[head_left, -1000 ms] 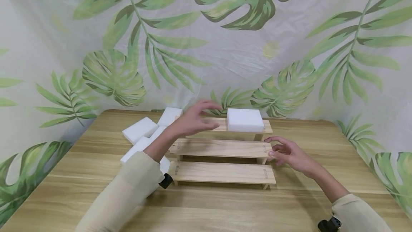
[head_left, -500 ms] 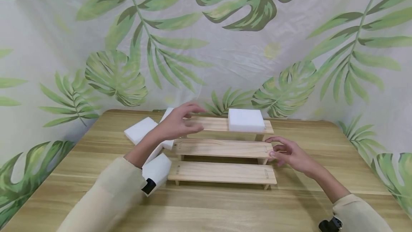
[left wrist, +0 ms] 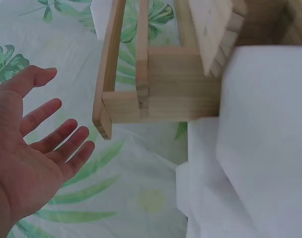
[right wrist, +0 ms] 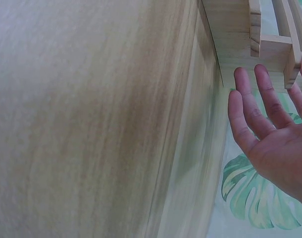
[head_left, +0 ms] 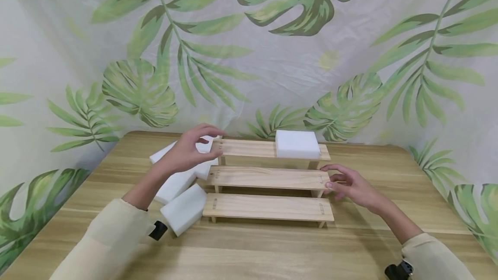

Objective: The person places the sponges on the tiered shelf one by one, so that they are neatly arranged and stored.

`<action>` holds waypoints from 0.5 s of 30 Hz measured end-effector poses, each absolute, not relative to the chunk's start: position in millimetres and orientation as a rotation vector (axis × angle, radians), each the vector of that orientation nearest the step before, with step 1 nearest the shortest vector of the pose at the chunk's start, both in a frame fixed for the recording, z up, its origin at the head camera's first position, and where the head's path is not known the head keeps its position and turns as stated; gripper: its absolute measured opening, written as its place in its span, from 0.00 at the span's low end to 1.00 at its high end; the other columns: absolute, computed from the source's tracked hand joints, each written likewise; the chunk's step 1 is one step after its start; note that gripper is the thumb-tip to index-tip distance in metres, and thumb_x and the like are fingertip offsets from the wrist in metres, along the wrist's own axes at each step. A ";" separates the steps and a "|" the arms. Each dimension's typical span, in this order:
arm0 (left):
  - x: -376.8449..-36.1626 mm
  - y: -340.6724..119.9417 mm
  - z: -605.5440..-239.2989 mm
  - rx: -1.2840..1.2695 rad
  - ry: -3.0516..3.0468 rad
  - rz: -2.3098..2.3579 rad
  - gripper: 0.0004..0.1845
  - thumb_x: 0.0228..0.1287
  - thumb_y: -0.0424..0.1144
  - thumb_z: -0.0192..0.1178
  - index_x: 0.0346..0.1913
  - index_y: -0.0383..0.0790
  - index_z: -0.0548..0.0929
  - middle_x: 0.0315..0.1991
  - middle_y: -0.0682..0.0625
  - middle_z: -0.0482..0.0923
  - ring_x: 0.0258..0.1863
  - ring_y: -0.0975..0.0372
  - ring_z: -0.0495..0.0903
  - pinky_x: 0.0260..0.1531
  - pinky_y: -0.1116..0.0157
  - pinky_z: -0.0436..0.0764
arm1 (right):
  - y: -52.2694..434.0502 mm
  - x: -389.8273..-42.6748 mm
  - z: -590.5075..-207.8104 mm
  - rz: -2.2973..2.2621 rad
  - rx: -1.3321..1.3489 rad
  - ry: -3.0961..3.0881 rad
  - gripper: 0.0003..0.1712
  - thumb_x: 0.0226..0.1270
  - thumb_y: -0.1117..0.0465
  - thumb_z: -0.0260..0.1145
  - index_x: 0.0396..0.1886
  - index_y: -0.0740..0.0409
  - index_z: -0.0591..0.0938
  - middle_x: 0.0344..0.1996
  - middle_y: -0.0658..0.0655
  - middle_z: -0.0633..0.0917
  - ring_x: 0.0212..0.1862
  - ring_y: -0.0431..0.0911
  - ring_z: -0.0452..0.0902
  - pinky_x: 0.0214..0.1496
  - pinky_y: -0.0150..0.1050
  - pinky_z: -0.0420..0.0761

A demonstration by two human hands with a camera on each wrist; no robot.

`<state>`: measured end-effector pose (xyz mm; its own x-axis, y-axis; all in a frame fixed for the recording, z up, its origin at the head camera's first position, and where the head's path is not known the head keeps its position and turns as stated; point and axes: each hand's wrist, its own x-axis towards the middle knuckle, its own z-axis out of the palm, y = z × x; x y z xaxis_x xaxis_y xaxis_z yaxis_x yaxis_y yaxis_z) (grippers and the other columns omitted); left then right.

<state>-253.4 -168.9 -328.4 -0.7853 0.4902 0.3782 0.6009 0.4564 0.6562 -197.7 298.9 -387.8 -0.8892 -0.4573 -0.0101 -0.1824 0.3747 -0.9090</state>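
The left hand (head_left: 186, 152) hovers with relaxed fingers, holding nothing, over soft white foam blocks (head_left: 183, 185) piled beside a three-step pale wooden rack (head_left: 268, 178). The right hand (head_left: 348, 186), loosely spread and empty, touches the middle step's right end. One smooth rectangular block (head_left: 297, 144) sits on the top step; the left hand hides part of the pile.

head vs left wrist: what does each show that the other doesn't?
Head only: the right hand at the right end of the middle step, the white block on the top step, the table.
Left wrist only: the open palm of the left hand and the rack's end grain close up.
Both: the left hand, the wooden rack, the loose white blocks, the leaf cloth.
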 end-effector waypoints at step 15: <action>-250.2 -231.7 -348.4 -0.730 -2.641 -1.196 0.21 0.68 0.30 0.67 0.61 0.26 0.80 0.59 0.32 0.78 0.57 0.40 0.78 0.54 0.44 0.80 | 298.8 -198.5 -388.6 -1.523 -0.554 2.379 0.29 0.79 0.62 0.62 0.73 0.66 0.67 0.46 0.64 0.84 0.47 0.53 0.87 0.44 0.51 0.86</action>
<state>-250.2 -231.7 -348.4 -0.8700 0.3683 0.3277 0.4892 0.5634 0.6657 -198.5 298.8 -388.6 -0.8928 -0.4503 -0.0145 -0.1754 0.3769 -0.9095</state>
